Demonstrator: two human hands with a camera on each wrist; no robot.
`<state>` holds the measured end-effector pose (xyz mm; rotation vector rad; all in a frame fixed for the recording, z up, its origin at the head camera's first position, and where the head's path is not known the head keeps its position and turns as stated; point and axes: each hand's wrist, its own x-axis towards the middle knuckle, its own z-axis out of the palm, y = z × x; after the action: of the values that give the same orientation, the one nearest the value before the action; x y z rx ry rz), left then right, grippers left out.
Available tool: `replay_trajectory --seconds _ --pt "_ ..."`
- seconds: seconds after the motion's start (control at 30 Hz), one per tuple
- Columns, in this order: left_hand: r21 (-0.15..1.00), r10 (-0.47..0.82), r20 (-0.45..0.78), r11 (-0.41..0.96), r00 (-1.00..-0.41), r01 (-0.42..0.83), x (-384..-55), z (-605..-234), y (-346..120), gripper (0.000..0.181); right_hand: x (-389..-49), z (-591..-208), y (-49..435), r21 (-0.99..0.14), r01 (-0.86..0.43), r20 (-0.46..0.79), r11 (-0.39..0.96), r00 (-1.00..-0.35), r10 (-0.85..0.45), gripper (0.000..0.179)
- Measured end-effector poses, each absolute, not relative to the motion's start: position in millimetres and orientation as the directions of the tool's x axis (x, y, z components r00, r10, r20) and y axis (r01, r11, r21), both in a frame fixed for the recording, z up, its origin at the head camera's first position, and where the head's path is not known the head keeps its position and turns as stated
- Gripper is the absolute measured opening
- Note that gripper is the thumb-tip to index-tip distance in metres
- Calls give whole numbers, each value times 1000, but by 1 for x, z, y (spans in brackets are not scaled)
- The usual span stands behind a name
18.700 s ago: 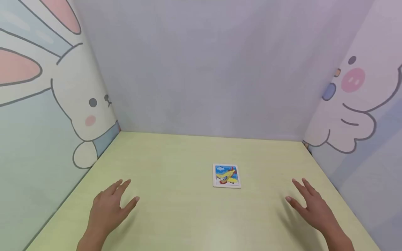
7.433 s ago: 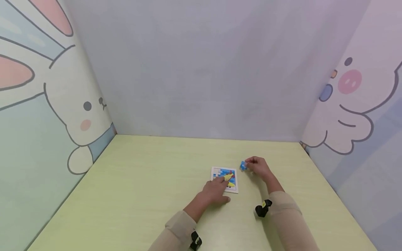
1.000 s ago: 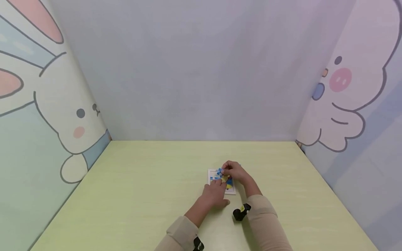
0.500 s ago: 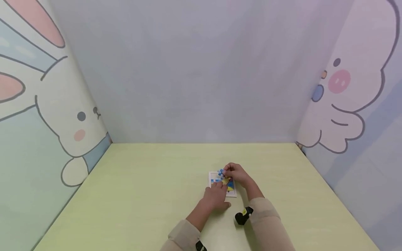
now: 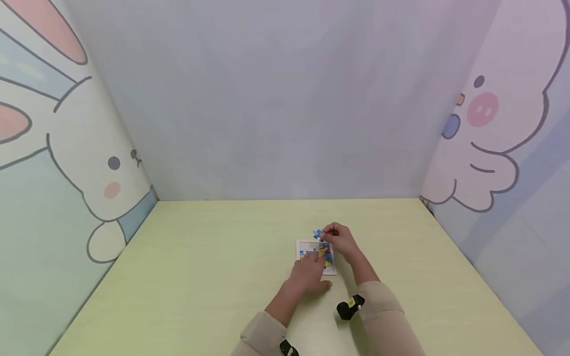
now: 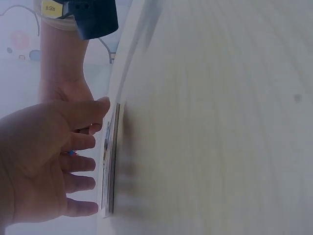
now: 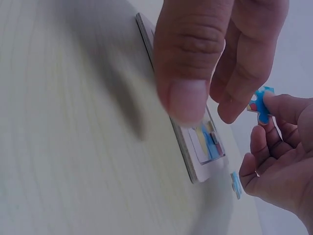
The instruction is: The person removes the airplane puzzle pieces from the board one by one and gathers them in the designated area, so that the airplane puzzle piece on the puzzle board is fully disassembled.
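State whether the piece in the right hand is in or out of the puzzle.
Out. The right hand pinches the piece off the puzzle: the right wrist view shows a gap between them.

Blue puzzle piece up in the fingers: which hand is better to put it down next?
The right hand, I think. It pinches the blue puzzle piece near the far edge of the puzzle frame, while the left hand has its fingers over the picture.
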<state>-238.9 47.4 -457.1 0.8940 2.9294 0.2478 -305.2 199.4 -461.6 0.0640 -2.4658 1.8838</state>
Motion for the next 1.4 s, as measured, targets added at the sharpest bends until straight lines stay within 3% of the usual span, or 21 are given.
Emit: replay_trajectory --seconds 0.5,0.7,0.93,1.4 --pt "130 571 -43 817 -820 562 -232 -457 67 66 -295 -460 228 -970 -50 62 239 -997 43 19" --pt "92 559 -31 827 -829 554 -230 -467 67 67 -294 -460 244 -960 -8 27 281 -998 64 24" --pt "133 552 -43 829 -833 543 -230 -473 66 66 -295 -464 262 -943 36 -11 331 -997 76 30" --pt "108 535 -38 842 -844 529 -229 -469 65 65 -311 -465 302 -890 80 -53 448 -996 73 26"
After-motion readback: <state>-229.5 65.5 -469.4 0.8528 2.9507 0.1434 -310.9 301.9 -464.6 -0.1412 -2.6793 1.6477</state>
